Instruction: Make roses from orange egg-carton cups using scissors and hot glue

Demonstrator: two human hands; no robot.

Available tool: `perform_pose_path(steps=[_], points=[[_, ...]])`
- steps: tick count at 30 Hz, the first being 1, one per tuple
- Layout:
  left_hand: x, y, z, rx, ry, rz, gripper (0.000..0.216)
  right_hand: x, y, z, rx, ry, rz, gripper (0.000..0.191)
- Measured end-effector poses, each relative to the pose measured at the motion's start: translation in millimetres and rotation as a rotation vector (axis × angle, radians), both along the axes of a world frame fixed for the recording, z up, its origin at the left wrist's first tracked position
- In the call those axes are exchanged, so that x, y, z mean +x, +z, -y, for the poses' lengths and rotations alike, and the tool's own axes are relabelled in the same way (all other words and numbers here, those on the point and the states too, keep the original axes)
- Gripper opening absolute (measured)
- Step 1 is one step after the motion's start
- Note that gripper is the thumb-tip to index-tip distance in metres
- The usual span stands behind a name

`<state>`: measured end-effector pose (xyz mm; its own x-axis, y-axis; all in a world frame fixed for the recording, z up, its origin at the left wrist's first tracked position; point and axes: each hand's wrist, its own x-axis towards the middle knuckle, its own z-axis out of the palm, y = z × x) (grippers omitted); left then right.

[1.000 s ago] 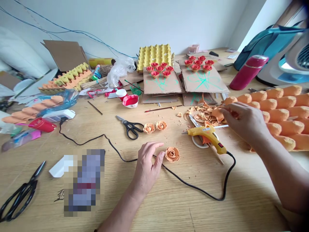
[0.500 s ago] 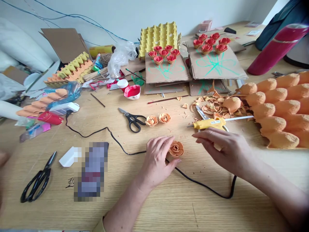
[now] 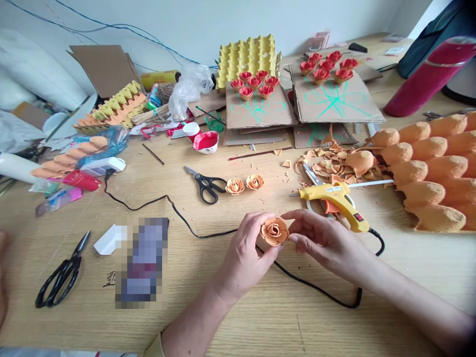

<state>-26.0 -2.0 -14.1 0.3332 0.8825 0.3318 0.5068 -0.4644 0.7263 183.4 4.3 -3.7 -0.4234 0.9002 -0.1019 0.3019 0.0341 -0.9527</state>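
An orange egg-carton rose (image 3: 274, 231) is held between my two hands, low over the table. My left hand (image 3: 251, 245) grips its left side, thumb at the bottom and fingers behind. My right hand (image 3: 320, 238) pinches the petals on its right edge between thumb and forefinger. Beyond my right hand lies a yellow hot glue gun (image 3: 336, 198) with a white glue stick in its back. Two finished orange roses, a left one (image 3: 235, 186) and a right one (image 3: 255, 182), rest on the table beside black-handled scissors (image 3: 208, 186).
Orange egg trays (image 3: 427, 173) and carton scraps (image 3: 323, 161) lie at the right. Cardboard panels (image 3: 334, 101) with red flowers stand at the back, near a cup of red paint (image 3: 206, 142). A black cord (image 3: 316, 283) runs beneath my hands. Large scissors (image 3: 61, 277) lie left.
My right hand has moved left and down from beside the glue gun to the rose, and its fingers now hold the right edge. The rose looks slightly raised and turned.
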Motion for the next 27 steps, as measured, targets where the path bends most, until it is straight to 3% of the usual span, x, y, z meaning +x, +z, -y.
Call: perform_pose_path(steps=[4, 13, 17, 21, 27], points=[[3, -1.7, 3, -0.039, -0.015, 0.048, 0.046, -5, -2.6, 0, -0.156, 0.003, -0.195, 0.029], [4, -3.5, 6, -0.199, 0.005, 0.187, 0.046, -11, -5.1, 0, -0.222, -0.034, -0.308, 0.029], [5, 2.2, 5, -0.36, -0.069, 0.336, 0.042, -7, -6.2, 1, -0.152, 0.001, -0.242, 0.02], [6, 5.6, 5, -0.446, -0.028, 0.441, 0.026, -6, -4.4, 3, -0.005, 0.004, -0.055, 0.014], [7, 3.1, 6, -0.462, -0.006, 0.443, 0.04, -8, -0.5, 5, 0.066, 0.004, -0.031, 0.013]])
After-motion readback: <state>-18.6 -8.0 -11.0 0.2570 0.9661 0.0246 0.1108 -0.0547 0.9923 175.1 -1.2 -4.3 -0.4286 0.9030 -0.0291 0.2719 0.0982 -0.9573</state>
